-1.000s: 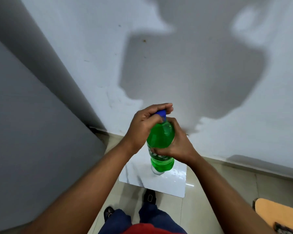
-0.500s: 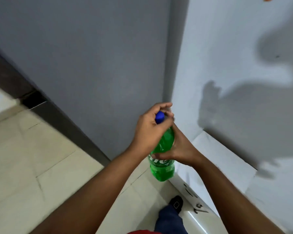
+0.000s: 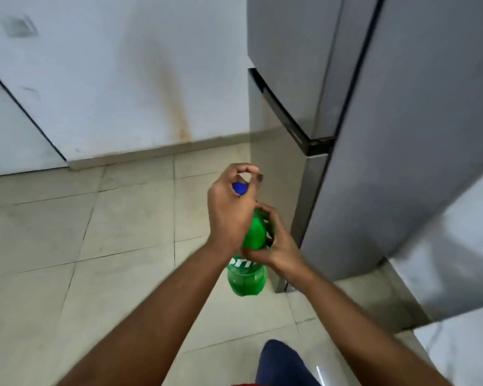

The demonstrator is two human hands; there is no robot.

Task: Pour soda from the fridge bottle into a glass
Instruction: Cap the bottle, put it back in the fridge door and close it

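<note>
A green soda bottle [image 3: 246,277] with a white-lettered label hangs upright in front of me, above the tiled floor. My right hand [image 3: 276,243] is wrapped around its upper body from the right. My left hand [image 3: 229,210] covers the neck, its fingers curled around the blue cap [image 3: 239,188]. The bottle's neck is hidden behind that hand. No glass is in view.
A grey fridge [image 3: 402,135] stands close on the right, its doors closed. A white wall [image 3: 109,79] with a brown stain runs along the back. Beige floor tiles [image 3: 81,260] spread to the left. My leg [image 3: 285,363] shows at the bottom.
The view has swung left, from the wall and small white table to the fridge front and open floor. Both hands have kept their hold on the bottle and cap.
</note>
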